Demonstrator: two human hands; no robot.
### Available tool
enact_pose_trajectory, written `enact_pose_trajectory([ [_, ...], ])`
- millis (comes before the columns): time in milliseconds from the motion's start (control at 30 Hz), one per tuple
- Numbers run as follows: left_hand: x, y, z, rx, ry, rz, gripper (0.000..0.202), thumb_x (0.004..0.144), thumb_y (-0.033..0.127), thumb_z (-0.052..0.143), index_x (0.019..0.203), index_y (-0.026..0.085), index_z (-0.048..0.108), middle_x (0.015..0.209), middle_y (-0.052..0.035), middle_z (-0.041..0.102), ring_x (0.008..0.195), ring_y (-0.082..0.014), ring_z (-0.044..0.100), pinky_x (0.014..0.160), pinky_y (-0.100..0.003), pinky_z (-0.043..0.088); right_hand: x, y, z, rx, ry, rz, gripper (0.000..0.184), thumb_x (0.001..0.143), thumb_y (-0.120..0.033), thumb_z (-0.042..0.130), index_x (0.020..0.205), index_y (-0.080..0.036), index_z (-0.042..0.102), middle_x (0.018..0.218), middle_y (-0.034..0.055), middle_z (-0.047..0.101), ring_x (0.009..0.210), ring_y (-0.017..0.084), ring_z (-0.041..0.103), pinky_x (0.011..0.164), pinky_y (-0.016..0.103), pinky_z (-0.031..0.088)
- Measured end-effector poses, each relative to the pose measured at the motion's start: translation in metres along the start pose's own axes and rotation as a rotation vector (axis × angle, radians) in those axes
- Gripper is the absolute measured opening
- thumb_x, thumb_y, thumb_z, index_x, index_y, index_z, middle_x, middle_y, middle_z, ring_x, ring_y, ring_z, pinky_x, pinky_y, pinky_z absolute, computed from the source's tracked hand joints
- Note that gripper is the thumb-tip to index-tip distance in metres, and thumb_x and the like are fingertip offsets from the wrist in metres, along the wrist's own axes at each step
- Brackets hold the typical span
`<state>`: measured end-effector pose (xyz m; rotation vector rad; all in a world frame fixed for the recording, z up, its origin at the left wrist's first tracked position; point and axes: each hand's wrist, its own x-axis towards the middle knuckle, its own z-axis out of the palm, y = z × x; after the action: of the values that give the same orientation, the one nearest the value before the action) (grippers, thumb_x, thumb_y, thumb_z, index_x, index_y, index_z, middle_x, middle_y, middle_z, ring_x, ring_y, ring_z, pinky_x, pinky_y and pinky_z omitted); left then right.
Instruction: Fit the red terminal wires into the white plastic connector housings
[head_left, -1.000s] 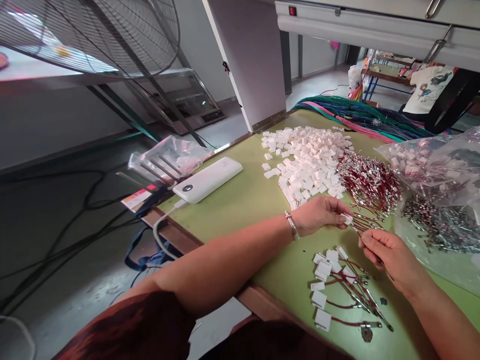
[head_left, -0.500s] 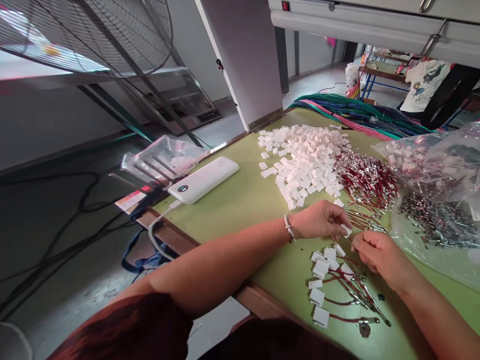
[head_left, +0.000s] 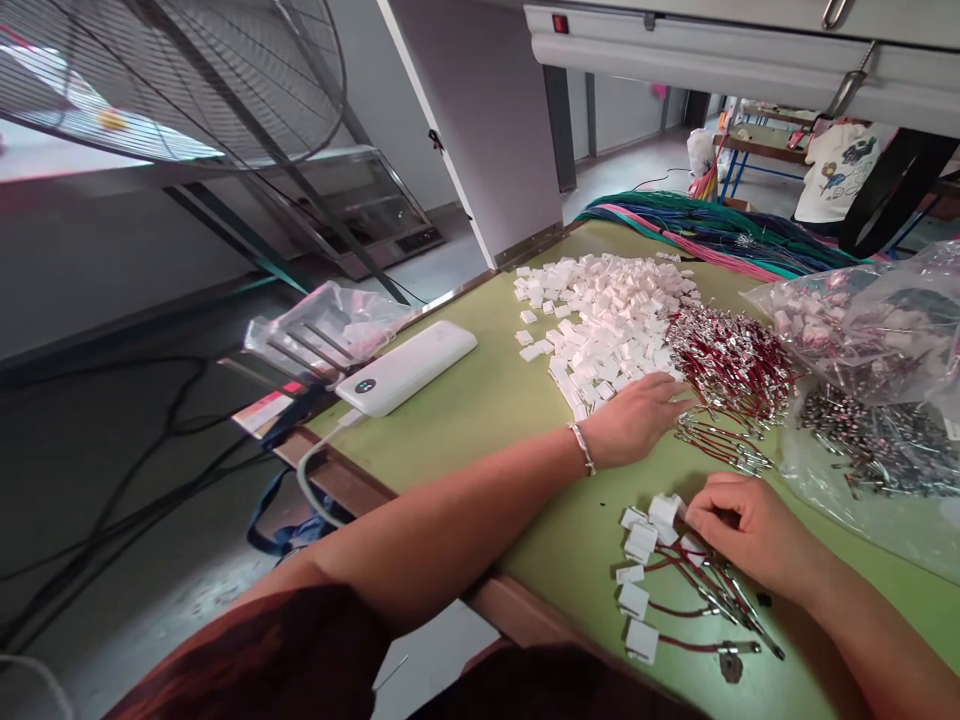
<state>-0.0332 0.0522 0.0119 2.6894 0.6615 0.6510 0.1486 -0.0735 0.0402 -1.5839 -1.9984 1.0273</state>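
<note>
My left hand reaches over the table with its fingers stretched out. Its fingertips are at the near edge of a heap of white plastic connectors, beside a row of loose red wires with metal terminals. Closed at thumb and forefinger, my right hand is low over a group of red wires with white connectors on their ends. A white connector lies right at its fingertips; the wire in the pinch is mostly hidden by the hand.
A pile of short red wires lies beyond my hands. Plastic bags of parts are on the right, and long green, blue and pink wires run along the back. A white power bank lies at left, near a fan.
My left hand has let go of the white connector and moved up to the heap, its fingers opening out. The right hand has shifted slightly left and down, onto the wires with connectors.
</note>
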Motion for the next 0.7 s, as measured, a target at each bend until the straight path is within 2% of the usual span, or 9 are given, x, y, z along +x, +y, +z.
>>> enact_pose_trajectory([
  [33,0.000,-0.002,0.004,0.096,-0.034,0.005,0.035,0.089,0.011,0.047,0.121,0.014,0.061,0.134,-0.0121,0.054,0.125,-0.0265,0.043,0.106,-0.045,0.038,0.001,0.003,-0.002,-0.035,0.053,-0.020,0.028,0.086,-0.031,0.049,0.064,-0.020,0.061,0.067,-0.0008,0.058,0.065,0.013,0.054,0.062,0.025,0.041],
  [133,-0.001,-0.006,0.013,0.247,-0.054,-0.002,0.032,0.088,0.009,0.047,0.114,0.015,0.065,0.130,-0.0104,0.057,0.122,-0.0270,0.044,0.101,-0.041,0.041,0.009,0.020,-0.005,-0.261,0.338,-0.014,0.021,0.088,-0.030,0.048,0.080,-0.021,0.066,0.079,0.0022,0.063,0.071,0.016,0.058,0.068,0.028,0.043],
  [200,-0.001,-0.006,0.014,0.260,-0.026,-0.006,0.028,0.089,0.010,0.047,0.106,0.016,0.068,0.122,-0.0091,0.061,0.116,-0.0246,0.047,0.098,-0.037,0.043,0.015,0.032,-0.004,-0.481,0.416,0.023,0.018,0.088,-0.030,0.050,0.088,-0.021,0.066,0.087,0.0039,0.064,0.072,0.017,0.059,0.064,0.029,0.041],
  [300,-0.002,-0.003,0.008,0.234,-0.003,-0.053,0.018,0.089,0.014,0.052,0.098,0.016,0.068,0.108,-0.0093,0.064,0.107,-0.0230,0.051,0.094,-0.037,0.044,0.018,0.040,0.001,-0.698,0.381,0.016,0.019,0.091,-0.030,0.048,0.089,-0.021,0.064,0.090,0.0046,0.063,0.070,0.017,0.058,0.056,0.029,0.036],
  [367,-0.002,0.000,0.003,0.196,-0.038,-0.093,0.014,0.087,0.016,0.056,0.097,0.014,0.066,0.101,-0.0095,0.064,0.101,-0.0228,0.053,0.090,-0.037,0.045,0.018,0.039,0.004,-0.768,0.385,-0.026,0.021,0.093,-0.029,0.046,0.085,-0.021,0.064,0.087,0.0043,0.062,0.069,0.017,0.058,0.055,0.029,0.035],
  [467,-0.004,0.004,-0.001,0.091,-0.087,-0.166,0.019,0.084,0.012,0.058,0.102,0.014,0.063,0.096,-0.0083,0.065,0.092,-0.0205,0.056,0.083,-0.034,0.048,0.016,0.033,0.007,-0.828,0.406,-0.064,0.024,0.093,-0.026,0.045,0.076,-0.020,0.062,0.080,0.0038,0.060,0.066,0.016,0.056,0.054,0.029,0.034],
  [600,-0.004,0.005,-0.004,-0.134,0.007,-0.254,0.030,0.082,0.010,0.059,0.108,0.021,0.067,0.093,-0.0047,0.067,0.089,-0.0176,0.059,0.082,-0.032,0.048,0.016,0.028,0.007,-0.882,0.390,-0.033,0.021,0.092,-0.027,0.047,0.080,-0.020,0.063,0.086,0.0045,0.062,0.063,0.016,0.055,0.053,0.030,0.032],
  [700,-0.003,0.005,-0.009,-0.426,0.076,-0.452,0.017,0.077,0.017,0.066,0.092,0.020,0.074,0.081,-0.0027,0.069,0.076,-0.0144,0.060,0.074,-0.028,0.049,0.018,0.026,0.009,-0.905,0.365,-0.044,0.020,0.093,-0.027,0.048,0.085,-0.020,0.064,0.086,0.0046,0.062,0.062,0.016,0.055,0.053,0.030,0.032],
])
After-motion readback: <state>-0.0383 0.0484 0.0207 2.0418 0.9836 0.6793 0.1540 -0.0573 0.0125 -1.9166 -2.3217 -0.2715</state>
